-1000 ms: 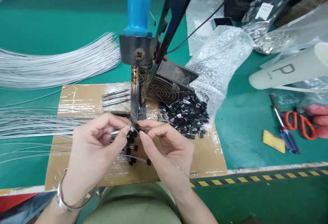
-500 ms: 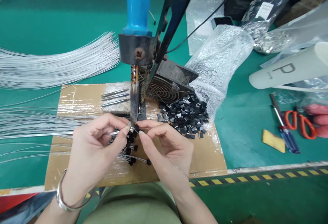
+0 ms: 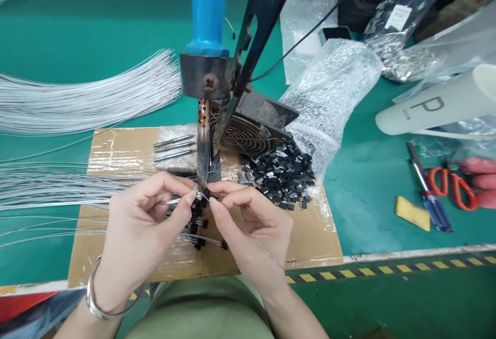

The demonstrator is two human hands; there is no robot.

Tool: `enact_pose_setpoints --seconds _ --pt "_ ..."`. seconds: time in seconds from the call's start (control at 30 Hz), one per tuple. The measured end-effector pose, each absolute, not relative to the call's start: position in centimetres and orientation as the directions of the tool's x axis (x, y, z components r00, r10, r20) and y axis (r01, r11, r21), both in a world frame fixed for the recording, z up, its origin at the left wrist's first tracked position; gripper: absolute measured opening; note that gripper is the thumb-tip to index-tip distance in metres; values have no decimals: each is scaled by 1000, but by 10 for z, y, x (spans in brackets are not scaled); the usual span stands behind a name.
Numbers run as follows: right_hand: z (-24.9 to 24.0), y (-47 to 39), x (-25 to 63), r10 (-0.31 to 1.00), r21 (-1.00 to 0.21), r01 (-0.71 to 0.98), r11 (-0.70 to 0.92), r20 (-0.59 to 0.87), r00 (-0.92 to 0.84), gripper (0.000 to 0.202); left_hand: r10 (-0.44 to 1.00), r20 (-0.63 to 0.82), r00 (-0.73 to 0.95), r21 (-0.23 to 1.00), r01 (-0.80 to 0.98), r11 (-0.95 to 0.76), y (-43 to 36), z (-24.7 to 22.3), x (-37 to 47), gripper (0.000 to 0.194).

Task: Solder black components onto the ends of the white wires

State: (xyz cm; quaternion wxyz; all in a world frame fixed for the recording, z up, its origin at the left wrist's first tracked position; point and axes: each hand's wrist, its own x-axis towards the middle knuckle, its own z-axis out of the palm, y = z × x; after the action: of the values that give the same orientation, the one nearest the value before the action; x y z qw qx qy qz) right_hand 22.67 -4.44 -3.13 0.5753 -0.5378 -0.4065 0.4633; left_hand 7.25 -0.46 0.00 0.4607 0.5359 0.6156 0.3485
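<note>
A soldering iron (image 3: 209, 18) with a blue handle is clamped upright, tip down, in a black stand (image 3: 256, 34). Just under its tip, my left hand (image 3: 139, 230) pinches a thin grey cable (image 3: 166, 202) between thumb and fingers. My right hand (image 3: 256, 220) is closed in a pinch on a thin solder wire (image 3: 267, 252), which runs back across the palm. Between the fingertips of both hands sits a small black connector (image 3: 206, 193) at the cable's end, touching or very near the iron's tip. Several cables with black connectors (image 3: 199, 224) lie below.
A pile of black connectors (image 3: 287, 173) lies on the cardboard (image 3: 310, 235) beside a fan (image 3: 248, 135). A cable bundle (image 3: 96, 101) is at left. At right are bubble wrap (image 3: 329, 86), a white cup (image 3: 434, 101), a yellow sponge (image 3: 413, 213), a screwdriver (image 3: 436, 210) and orange-handled scissors (image 3: 461, 191).
Both hands stay almost still at the iron's tip. The whole view has shifted very slightly; nothing has been picked up or let go.
</note>
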Motion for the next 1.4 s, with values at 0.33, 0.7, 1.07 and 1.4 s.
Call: enact_pose_setpoints --seconds 0.33,0.7,1.07,1.4 --pt "-34 -47 227 971 -994 -112 -4 -31 236 16 986 -164 11 930 334 151 -4 -1 71 6" --pt "-35 -47 226 970 -992 -123 8 -22 243 16 990 -138 25 932 341 121 -3 -3 74 9" --pt "-35 -46 225 970 -994 -107 20 -6 244 15 992 -124 29 933 345 106 -5 -3 71 8" --pt "-34 -45 224 968 -994 -104 28 1 249 16 991 -136 16 932 341 123 -6 -4 71 9"
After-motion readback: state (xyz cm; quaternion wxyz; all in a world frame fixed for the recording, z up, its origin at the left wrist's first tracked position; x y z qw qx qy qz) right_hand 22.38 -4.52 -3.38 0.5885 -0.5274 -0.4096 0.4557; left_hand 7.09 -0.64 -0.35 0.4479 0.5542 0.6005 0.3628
